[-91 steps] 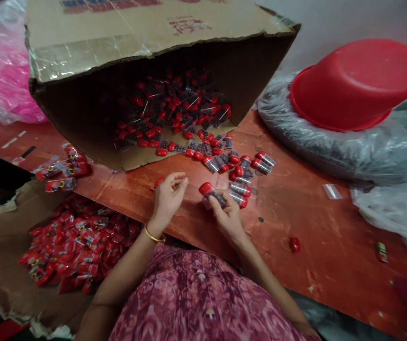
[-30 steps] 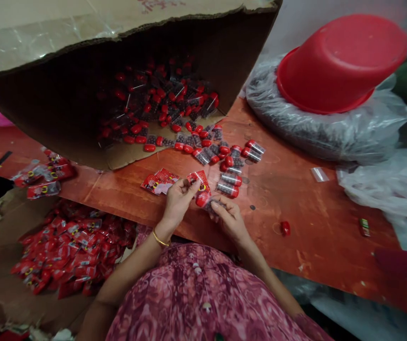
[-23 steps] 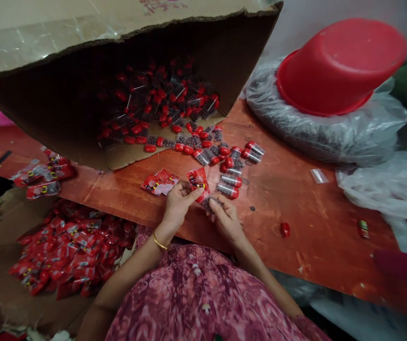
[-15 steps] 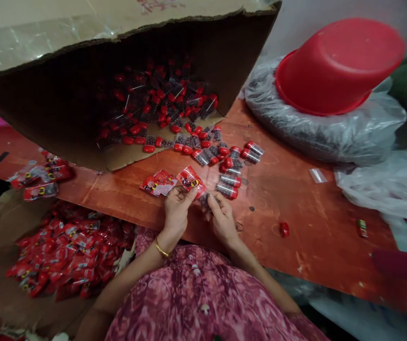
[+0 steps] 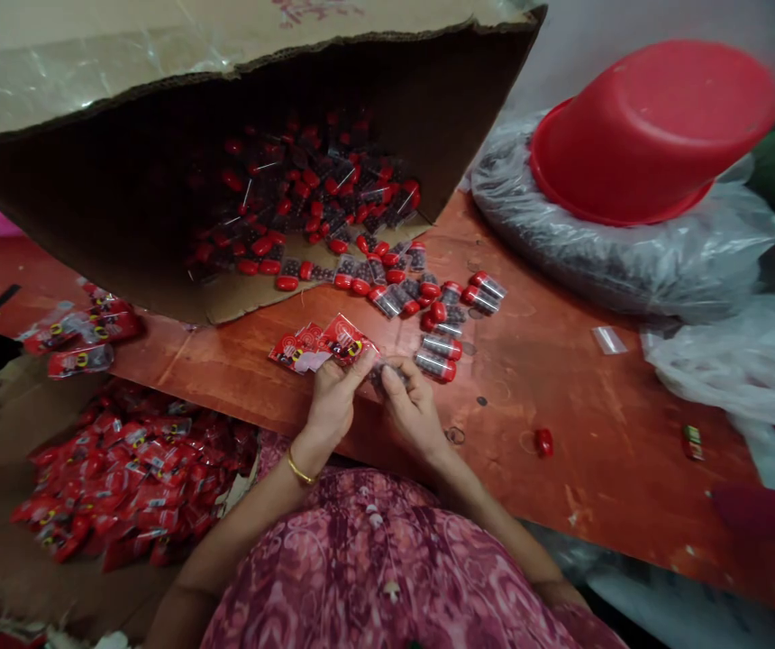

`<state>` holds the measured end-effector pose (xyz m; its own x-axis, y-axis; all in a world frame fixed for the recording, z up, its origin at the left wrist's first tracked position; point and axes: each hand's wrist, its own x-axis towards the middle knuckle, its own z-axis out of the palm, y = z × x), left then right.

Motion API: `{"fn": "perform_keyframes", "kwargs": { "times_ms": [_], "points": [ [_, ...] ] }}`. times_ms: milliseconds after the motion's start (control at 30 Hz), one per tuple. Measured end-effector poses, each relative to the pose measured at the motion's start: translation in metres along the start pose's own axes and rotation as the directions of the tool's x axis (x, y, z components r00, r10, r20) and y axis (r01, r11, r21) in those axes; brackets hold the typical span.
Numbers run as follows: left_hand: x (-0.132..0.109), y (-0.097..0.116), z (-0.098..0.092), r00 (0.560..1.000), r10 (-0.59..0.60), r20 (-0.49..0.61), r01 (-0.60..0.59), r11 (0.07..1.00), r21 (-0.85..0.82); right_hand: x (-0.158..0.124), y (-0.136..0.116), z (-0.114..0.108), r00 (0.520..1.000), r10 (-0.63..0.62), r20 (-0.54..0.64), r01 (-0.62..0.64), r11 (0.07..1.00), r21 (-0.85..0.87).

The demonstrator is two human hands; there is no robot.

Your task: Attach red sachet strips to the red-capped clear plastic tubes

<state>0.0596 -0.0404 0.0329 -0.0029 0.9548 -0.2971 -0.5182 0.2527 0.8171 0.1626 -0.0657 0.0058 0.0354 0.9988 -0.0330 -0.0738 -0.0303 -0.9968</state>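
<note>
Between the thumb and fingers of my left hand point(image 5: 334, 397) is a red printed packet point(image 5: 347, 339), its printed face turned up. My right hand point(image 5: 414, 406) is closed on a small clear bottle with dark contents point(image 5: 382, 374), held against the near end of the packet; my fingers cover most of it. More red printed packets point(image 5: 298, 348) lie on the table just left of my left hand. Several clear bottles with red caps and dark beads inside point(image 5: 439, 357) lie just beyond my right hand.
A tipped cardboard box point(image 5: 252, 311) spills more bottles onto the red table point(image 5: 515, 388). At lower left, an open carton holds filled red packets point(image 5: 137, 478). A red tub point(image 5: 658, 135) rests upside down on a plastic bag point(image 5: 604, 261). A red cap point(image 5: 543, 442) lies at right.
The packet has turned and moved left and down, closer to the loose packets. My right hand has shifted slightly left with the bottle. The whole view has moved a little.
</note>
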Motion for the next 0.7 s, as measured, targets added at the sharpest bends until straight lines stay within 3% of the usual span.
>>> {"fn": "perform_keyframes", "kwargs": {
  "times_ms": [133, 233, 333, 433, 633, 700],
  "points": [
    [0.003, -0.002, -0.002, 0.997, -0.035, 0.071, 0.030, 0.997, 0.067, -0.002, 0.002, 0.005, 0.994, -0.083, -0.070, 0.083, 0.997, 0.001],
    [0.003, -0.005, 0.000, 0.993, -0.025, 0.114, 0.019, 0.998, 0.052, -0.001, -0.002, 0.006, 0.996, 0.012, -0.086, -0.003, 0.996, 0.093],
    [0.002, -0.001, 0.001, 0.990, -0.065, 0.122, 0.059, 0.997, 0.054, 0.001, -0.010, 0.004, 0.989, 0.134, 0.058, -0.144, 0.959, 0.242],
    [0.000, 0.004, 0.001, 0.994, -0.062, 0.085, 0.061, 0.998, 0.013, 0.000, -0.014, 0.002, 0.976, 0.146, 0.162, -0.183, 0.951, 0.250],
    [-0.006, -0.010, 0.001, 0.998, -0.056, 0.029, 0.053, 0.995, 0.089, 0.003, -0.016, 0.011, 0.997, 0.075, -0.006, -0.073, 0.982, 0.173],
    [-0.006, -0.012, -0.001, 0.998, -0.051, 0.041, 0.047, 0.996, 0.082, 0.007, -0.018, 0.011, 0.997, 0.078, -0.002, -0.077, 0.984, 0.160]
  ]
}}
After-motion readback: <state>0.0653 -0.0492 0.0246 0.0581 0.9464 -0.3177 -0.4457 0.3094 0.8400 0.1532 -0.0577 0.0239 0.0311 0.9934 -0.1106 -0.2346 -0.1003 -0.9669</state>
